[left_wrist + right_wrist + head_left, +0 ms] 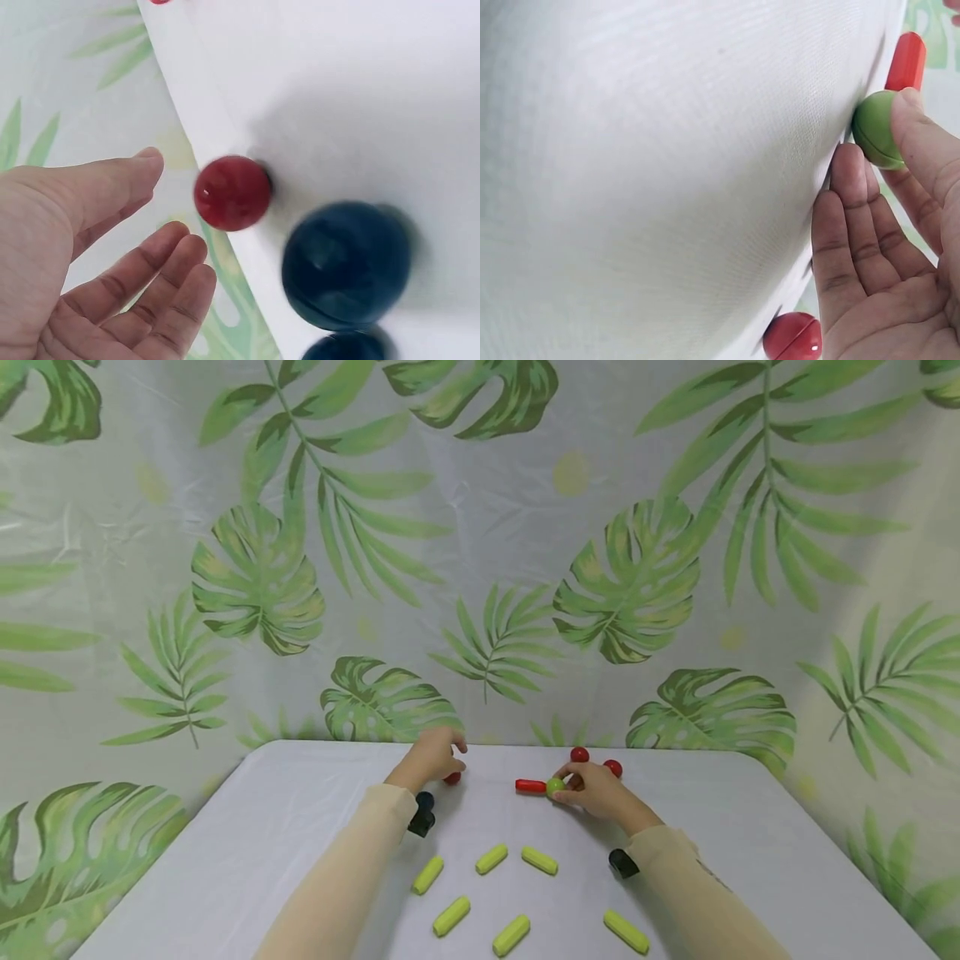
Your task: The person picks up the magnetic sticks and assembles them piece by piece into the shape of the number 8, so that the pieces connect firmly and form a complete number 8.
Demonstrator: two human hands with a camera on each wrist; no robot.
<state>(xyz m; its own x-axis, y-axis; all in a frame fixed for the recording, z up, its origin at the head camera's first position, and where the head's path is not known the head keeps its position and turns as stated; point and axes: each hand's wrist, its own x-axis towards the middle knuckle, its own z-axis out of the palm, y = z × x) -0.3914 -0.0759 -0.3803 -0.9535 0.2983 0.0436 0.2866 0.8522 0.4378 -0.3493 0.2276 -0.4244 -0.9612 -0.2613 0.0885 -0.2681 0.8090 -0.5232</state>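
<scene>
Six yellow-green sticks (452, 916) lie scattered across the near half of the white table (187, 868), and up at the far edge two red balls (612, 768) sit just beyond the right hand (596, 789). A dark blue ball (345, 262) is near the left hand (435, 755), and a second dark blue piece (343, 347) is cut off at the left-wrist view's lower edge. Overhead, that left hand partly covers its own red ball (232, 193); the wrist shows it clear of the fingers, which are spread, loose and holding nothing. Over on the right, thumb and fingers pinch a green ball (555, 788), right at the end of a red stick (530, 787); whether ball and stick are joined, I can't tell. Both arms stretch forward, the right angling inward.
</scene>
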